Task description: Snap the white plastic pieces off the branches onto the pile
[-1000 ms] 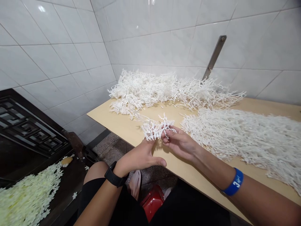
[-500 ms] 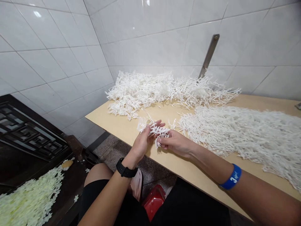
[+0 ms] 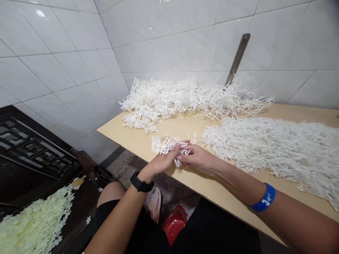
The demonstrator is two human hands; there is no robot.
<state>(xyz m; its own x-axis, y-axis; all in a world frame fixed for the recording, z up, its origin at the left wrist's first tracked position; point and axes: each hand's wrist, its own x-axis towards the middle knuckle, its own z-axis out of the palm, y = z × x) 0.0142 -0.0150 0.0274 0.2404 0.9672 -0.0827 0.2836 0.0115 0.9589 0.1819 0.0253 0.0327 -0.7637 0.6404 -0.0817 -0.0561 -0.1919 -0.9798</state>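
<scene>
Close to the front edge of the tan tabletop (image 3: 137,143), my hands meet around a small bunch of white branching plastic stems (image 3: 162,145). My left hand (image 3: 165,160) grips the bunch, its thumb pressed across the stems. The fingers of my right hand (image 3: 194,157) pinch the bunch's right end, where a few stem tips poke out below. Part of the bunch is hidden behind my fingers. A large loose heap of similar white stems (image 3: 172,98) lies behind my hands, and a flatter, denser layer of them (image 3: 275,151) spreads to the right.
White tiled walls (image 3: 185,46) bound the table, with a metal bracket (image 3: 237,58) on the back one. At lower left, pale yellow-green flower pieces (image 3: 39,218) cover a dark carved wooden seat (image 3: 76,211). A red stool (image 3: 174,222) shows between my legs.
My left thumb has moved right and down over the stems, closing the hand nearer to my right fingers. My right hand stays almost in place. The view has shifted slightly.
</scene>
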